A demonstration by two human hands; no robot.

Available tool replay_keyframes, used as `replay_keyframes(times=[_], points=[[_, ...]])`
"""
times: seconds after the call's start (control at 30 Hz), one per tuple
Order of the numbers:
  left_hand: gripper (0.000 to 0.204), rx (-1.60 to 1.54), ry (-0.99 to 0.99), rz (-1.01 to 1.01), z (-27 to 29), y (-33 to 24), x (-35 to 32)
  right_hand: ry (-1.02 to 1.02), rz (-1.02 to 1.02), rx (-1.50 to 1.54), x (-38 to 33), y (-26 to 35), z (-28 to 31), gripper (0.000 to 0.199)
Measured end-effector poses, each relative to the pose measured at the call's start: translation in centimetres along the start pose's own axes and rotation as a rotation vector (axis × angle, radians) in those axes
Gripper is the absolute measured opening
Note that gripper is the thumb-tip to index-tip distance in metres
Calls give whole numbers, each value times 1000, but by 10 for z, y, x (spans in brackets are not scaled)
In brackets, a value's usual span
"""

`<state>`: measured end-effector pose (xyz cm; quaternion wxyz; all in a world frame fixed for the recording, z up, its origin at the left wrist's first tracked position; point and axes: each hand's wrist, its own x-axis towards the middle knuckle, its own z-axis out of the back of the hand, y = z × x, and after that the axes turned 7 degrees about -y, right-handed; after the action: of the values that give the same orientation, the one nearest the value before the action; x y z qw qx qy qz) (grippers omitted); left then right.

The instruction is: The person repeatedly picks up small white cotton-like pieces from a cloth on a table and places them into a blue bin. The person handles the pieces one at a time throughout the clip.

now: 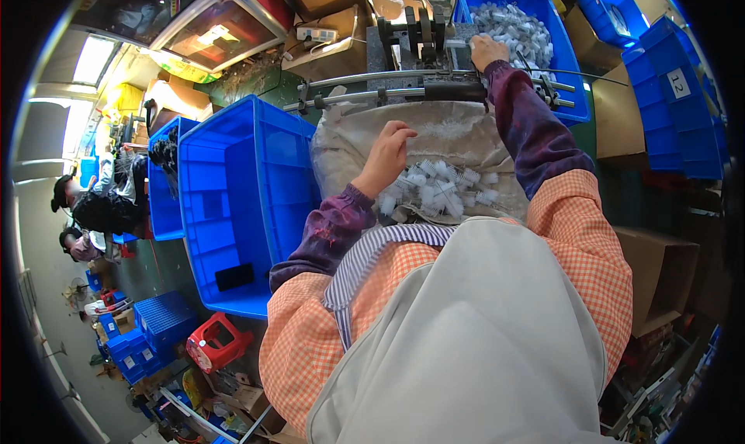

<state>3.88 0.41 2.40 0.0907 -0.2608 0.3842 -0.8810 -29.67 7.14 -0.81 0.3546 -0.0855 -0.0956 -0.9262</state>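
Note:
On a beige cloth (337,133) across my lap lies a pile of small white bristle brushes (442,189). Just above and left of that pile, my left hand (386,158) is closed, thumb and fingers pressed together; what they hold, if anything, does not show. Farther off, my right hand (487,52) is closed at the right end of a metal bench machine (423,44). Its fingertips are too small to tell what they grip. Beside it, a blue bin (570,56) contains many similar brushes (512,32). Metal rods (388,77) run along the machine's near side.
A large blue crate (225,157) with a dark flat object (234,277) inside stands at my left. More blue crates (673,95) stack at the far right, near cardboard boxes (652,273). A red stool (219,341) is behind on the left. Other people (101,199) sit farther left.

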Motion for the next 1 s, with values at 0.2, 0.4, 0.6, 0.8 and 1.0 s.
replay_keyframes(times=[0.2,0.4,0.6,0.8,1.0], points=[[16,-50,-53,-77,-8,-21,21,-114,-315,-181,0,-49,47,22],[18,-122,-87,-50,-26,-36,47,352,305,800,-93,16,98,30],[37,25,-109,49,-37,-24,36,217,371,869,-69,23,46,21],[43,525,444,-242,-71,6,-31,-355,142,172,-14,24,-13,12],[20,580,513,-127,-83,22,-41,-311,163,93,-5,31,-19,14]])
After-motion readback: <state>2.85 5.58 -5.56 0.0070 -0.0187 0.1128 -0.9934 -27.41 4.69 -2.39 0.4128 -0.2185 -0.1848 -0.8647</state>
